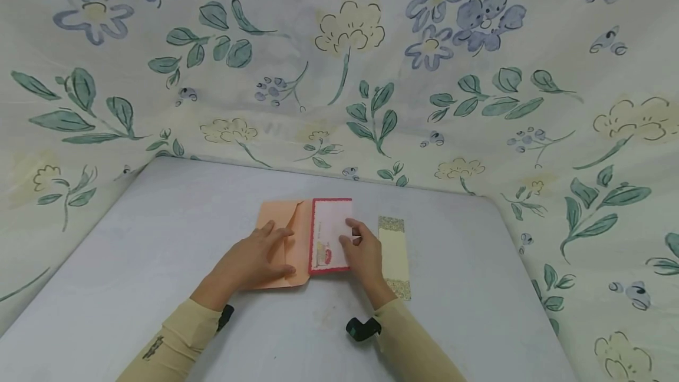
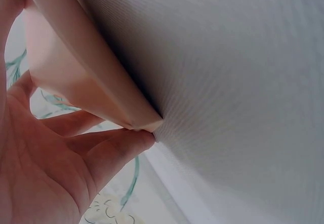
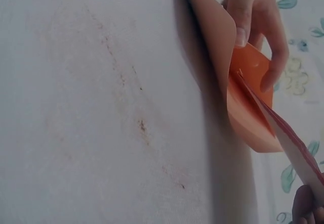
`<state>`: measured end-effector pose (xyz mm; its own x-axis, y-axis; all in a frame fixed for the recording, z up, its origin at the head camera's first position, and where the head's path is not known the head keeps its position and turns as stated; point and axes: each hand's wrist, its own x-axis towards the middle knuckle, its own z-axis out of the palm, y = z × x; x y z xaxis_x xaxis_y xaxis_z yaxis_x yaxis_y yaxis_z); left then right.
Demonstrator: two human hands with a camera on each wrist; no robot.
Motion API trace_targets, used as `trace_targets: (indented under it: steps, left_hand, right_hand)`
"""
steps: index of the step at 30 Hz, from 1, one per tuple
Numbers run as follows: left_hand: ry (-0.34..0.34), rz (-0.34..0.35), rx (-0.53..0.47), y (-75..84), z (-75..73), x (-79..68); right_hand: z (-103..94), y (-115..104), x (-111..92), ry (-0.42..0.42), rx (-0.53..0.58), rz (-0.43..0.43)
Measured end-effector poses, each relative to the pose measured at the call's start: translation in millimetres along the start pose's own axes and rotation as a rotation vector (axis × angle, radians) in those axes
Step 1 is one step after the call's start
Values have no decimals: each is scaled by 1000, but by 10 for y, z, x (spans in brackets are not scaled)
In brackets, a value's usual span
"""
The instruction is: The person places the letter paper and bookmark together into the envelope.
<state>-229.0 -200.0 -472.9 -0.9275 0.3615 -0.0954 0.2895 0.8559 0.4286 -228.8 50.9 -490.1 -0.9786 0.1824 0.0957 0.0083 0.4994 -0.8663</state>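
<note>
A peach-orange envelope (image 1: 272, 211) lies on the table with my left hand (image 1: 257, 258) over it, holding it between thumb and fingers. In the right wrist view the envelope (image 3: 212, 37) bows apart at its mouth. A pale pink card (image 1: 331, 229) with a red border and a small printed picture meets the envelope's right side. My right hand (image 1: 365, 249) pinches the card's right edge. Seen edge-on in the right wrist view, the card (image 3: 291, 138) has its far end within the envelope's mouth. The left wrist view shows the left fingers (image 2: 119, 150) against the envelope's edge.
Right of the card, partly behind the right hand, lies a cream paper strip (image 1: 394, 252) with glittery bands at its ends. The white table (image 1: 467, 311) meets a floral cloth (image 1: 297, 75) at the back and sides.
</note>
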Motion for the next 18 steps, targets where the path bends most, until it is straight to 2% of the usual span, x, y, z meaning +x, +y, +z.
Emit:
trace_targets:
  steps: [8, 18]
  left_hand:
    - [-1, -16, 9, 5, 1, 0]
    - [11, -2, 9, -1, 6, -2]
  right_hand:
    - [81, 11, -23, -29, -9, -16]
    - [165, -4, -45, -67, -15, -10]
